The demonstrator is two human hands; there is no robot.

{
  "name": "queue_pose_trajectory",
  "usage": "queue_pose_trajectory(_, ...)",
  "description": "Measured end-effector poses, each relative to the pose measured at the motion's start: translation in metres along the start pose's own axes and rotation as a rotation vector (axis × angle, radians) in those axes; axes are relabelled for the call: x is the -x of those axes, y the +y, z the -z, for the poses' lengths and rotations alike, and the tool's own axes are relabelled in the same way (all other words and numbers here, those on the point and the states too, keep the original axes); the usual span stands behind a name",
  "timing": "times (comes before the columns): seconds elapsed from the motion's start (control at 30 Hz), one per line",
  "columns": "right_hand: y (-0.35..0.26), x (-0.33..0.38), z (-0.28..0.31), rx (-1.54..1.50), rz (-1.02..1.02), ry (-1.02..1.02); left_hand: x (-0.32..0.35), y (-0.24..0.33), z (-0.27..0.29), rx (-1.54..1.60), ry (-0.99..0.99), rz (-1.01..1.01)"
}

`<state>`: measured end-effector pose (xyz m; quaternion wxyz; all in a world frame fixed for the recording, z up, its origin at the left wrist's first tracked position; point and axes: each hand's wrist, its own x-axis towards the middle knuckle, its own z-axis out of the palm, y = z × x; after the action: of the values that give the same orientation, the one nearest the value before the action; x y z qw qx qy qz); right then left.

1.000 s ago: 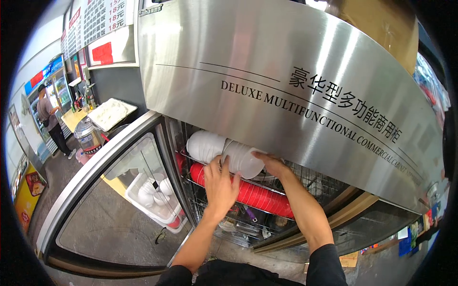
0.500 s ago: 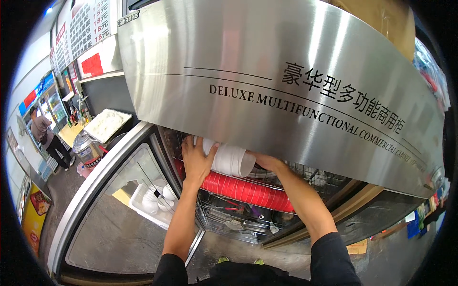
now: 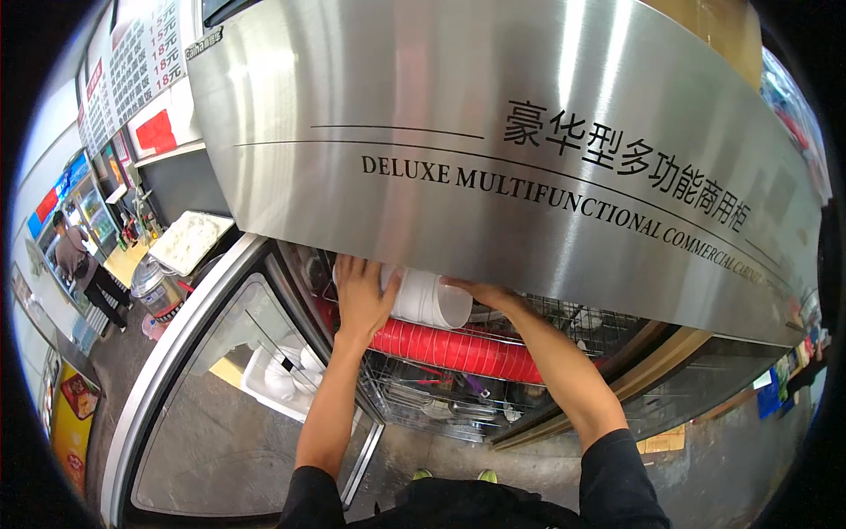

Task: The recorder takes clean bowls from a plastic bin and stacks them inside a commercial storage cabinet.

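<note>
Left hand lies at nine o'clock on the racked white bowl stack, fingers spread! Right hand touches three o'clock, grip unclear; red stack at six!

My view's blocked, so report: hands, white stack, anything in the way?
Left hand spread over white stack, left part. Right hand at its right rim, grip unclear. Red stack below; steel panel blocks view above.

The cabinet front is brushed, shiny metal. The white bowls look like smooth plastic, the red stack like glossier plastic. The rack is metal wire, the door smooth glass, the sleeves matt cloth.
</note>
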<state>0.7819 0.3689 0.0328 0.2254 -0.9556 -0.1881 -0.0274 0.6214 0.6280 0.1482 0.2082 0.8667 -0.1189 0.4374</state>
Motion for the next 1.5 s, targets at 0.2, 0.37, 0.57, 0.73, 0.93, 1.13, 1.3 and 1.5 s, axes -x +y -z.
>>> queue_pose_trajectory(0.2, 0.009, -0.002, -0.018, 0.055, -0.009, 0.108, 0.004, 0.008, -0.008, 0.093, -0.202, -0.231)
queue_pose_trajectory(0.37, 0.008, -0.003, -0.021, 0.106, -0.015, 0.196, 0.004, 0.006, -0.006, 0.031, -0.203, -0.289)
queue_pose_trajectory(0.57, 0.033, -0.003, -0.025, -0.082, -0.036, 0.277, -0.003, 0.012, -0.020, 0.039, -0.157, -0.367)
queue_pose_trajectory(0.73, -0.026, 0.005, 0.009, 0.071, -0.066, 0.069, 0.005, 0.024, -0.009, 0.009, -0.148, -0.360)
queue_pose_trajectory(0.93, -0.016, 0.021, 0.000, 0.114, -0.076, 0.166, 0.006, 0.048, -0.026, 0.013, -0.261, -0.336)
queue_pose_trajectory(1.13, -0.057, 0.034, 0.064, -0.012, 0.020, -0.092, 0.004, 0.045, -0.035, -0.037, -0.044, -0.435)
queue_pose_trajectory(1.3, -0.047, 0.039, 0.057, 0.104, 0.096, 0.069, 0.003, 0.051, -0.041, -0.033, -0.060, -0.450)
queue_pose_trajectory(1.5, -0.042, 0.035, 0.055, 0.111, 0.184, 0.096, -0.004, 0.057, -0.039, -0.010, 0.015, -0.541)
